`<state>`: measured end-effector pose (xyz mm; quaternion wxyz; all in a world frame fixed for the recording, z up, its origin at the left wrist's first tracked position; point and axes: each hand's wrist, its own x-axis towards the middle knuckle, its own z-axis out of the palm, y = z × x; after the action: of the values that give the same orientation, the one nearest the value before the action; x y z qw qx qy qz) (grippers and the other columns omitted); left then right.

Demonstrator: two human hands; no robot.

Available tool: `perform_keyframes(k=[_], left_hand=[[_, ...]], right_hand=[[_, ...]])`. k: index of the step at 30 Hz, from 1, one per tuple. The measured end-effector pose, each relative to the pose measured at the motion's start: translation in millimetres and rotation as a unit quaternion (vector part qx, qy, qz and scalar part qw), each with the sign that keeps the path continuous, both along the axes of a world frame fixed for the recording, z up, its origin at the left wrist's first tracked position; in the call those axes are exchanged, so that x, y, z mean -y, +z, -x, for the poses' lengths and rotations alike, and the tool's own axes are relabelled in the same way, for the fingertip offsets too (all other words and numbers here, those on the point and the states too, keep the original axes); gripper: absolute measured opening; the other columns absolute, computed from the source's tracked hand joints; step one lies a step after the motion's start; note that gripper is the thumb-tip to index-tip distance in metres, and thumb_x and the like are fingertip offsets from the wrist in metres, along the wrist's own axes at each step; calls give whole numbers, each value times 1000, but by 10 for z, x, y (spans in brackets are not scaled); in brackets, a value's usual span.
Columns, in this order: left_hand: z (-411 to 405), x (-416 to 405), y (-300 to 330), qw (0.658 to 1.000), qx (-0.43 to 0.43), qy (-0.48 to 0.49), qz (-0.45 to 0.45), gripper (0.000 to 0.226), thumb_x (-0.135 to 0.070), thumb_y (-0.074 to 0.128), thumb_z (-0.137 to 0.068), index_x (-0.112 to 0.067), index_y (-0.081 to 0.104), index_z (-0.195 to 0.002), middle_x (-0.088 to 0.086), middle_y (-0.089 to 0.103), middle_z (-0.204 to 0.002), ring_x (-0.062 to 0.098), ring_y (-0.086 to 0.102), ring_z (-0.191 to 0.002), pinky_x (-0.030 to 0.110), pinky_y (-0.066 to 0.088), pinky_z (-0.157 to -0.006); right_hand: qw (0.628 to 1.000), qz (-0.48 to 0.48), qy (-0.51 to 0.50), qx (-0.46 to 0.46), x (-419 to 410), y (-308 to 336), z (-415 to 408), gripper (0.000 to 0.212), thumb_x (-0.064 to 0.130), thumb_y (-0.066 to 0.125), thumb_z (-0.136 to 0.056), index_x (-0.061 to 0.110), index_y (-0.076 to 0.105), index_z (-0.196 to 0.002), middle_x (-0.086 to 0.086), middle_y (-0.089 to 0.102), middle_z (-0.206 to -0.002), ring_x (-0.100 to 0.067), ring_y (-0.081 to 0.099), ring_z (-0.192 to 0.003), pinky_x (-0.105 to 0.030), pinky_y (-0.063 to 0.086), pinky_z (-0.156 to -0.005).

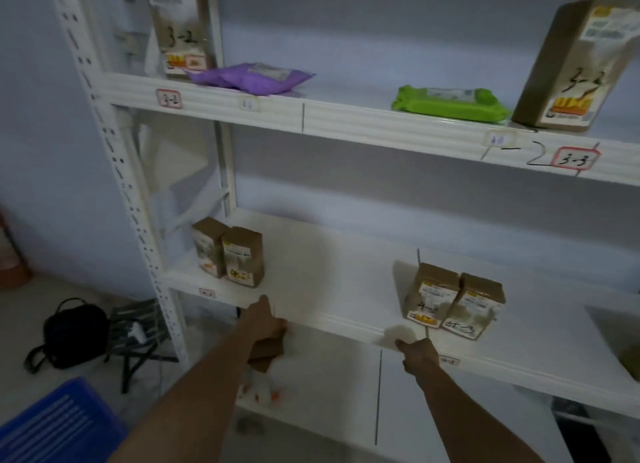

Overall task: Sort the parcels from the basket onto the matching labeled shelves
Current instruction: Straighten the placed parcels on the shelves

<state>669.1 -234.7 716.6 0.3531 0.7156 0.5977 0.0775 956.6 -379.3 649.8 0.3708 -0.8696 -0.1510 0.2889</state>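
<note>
My left hand grips a brown cardboard parcel and holds it under the front edge of the middle shelf, over the lowest shelf. My right hand is fisted against the middle shelf's front lip, just below two brown boxes marked 4-3. Two more brown boxes marked 4-2 stand at that shelf's left end. On the upper shelf I see a box marked 3-2, a purple bag, a green bag and a box marked 3-3.
A blue plastic basket sits at the bottom left on the floor. A black bag and a folding stool lie left of the white upright post. Red-framed labels 3-2 and 3-3 mark the upper shelf's edge.
</note>
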Motion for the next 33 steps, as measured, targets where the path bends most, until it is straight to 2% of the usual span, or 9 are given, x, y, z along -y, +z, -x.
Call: perform_keyframes(k=[2, 7, 11, 16, 20, 23, 26, 30, 33], left_hand=[[258, -67, 24, 999, 7, 34, -1, 67, -29, 68, -83, -4, 37, -136, 17, 51, -132, 32, 52, -119, 36, 44, -96], [780, -420, 73, 995, 18, 93, -8, 50, -23, 56, -92, -4, 40, -136, 16, 52, -132, 31, 53, -119, 34, 43, -95], [1050, -774, 113, 994, 29, 101, -24, 54, -24, 66, -87, -1, 40, -128, 17, 54, -126, 32, 54, -116, 34, 45, -87], [1183, -1321, 159, 989, 46, 140, -32, 66, -21, 72, -81, 1, 33, -130, 20, 49, -129, 35, 49, -119, 38, 44, -87], [1199, -1773, 127, 986, 52, 153, -51, 75, -15, 71, -82, 1, 24, -138, 23, 45, -134, 37, 47, -122, 41, 43, -92], [1149, -2018, 111, 984, 53, 159, -63, 88, -15, 67, -86, -3, 7, -149, 22, 33, -147, 36, 38, -132, 41, 37, -102], [1100, -2208, 73, 981, 90, 161, -68, 97, -18, 70, -84, -6, 0, -150, 22, 29, -150, 37, 36, -133, 44, 36, -106], [1078, -2430, 8, 979, 130, 143, -57, 108, -12, 79, -74, -9, 2, -151, 21, 35, -146, 38, 41, -129, 44, 40, -100], [1065, -2557, -70, 971, 209, 117, 4, 94, 4, 76, -72, -6, 19, -146, 22, 38, -141, 40, 42, -127, 38, 42, -93]], right_hand=[[999, 11, 47, 1, -172, 18, 320, 45, 32, 73, -79, -2, 54, -101, -15, 55, -87, -29, 60, -79, -26, 44, -56], [988, -1, 152, 9, -823, 10, 879, 34, 29, 74, -78, 11, 47, -88, -13, 49, -91, -21, 48, -81, -31, 42, -66], [977, -33, 209, 15, -1282, 298, 1380, 56, 29, 70, -83, -2, 48, -124, -19, 57, -118, -25, 55, -98, -37, 48, -89], [964, -46, 261, -25, -1971, 375, 1733, 73, 30, 71, -83, 1, 36, -140, -15, 45, -141, -30, 46, -128, -36, 41, -104], [957, -73, 276, -51, -2447, 332, 1844, 83, 23, 75, -79, 2, 27, -144, -16, 41, -145, -29, 43, -131, -30, 38, -103], [955, -94, 276, -52, -2652, 246, 1872, 95, 19, 78, -76, 4, 18, -148, -16, 37, -147, -30, 40, -133, -31, 37, -104], [953, -97, 282, -53, -2764, 188, 1886, 104, 18, 80, -73, 8, 11, -150, -16, 35, -149, -29, 37, -135, -32, 37, -103], [949, -110, 288, -61, -2850, 172, 1956, 110, 21, 84, -67, 12, 14, -150, -14, 34, -148, -30, 36, -136, -36, 38, -105], [940, -127, 302, -92, -2876, 170, 2020, 95, 18, 82, -68, 17, 25, -144, -12, 44, -140, -29, 46, -128, -37, 43, -103]])
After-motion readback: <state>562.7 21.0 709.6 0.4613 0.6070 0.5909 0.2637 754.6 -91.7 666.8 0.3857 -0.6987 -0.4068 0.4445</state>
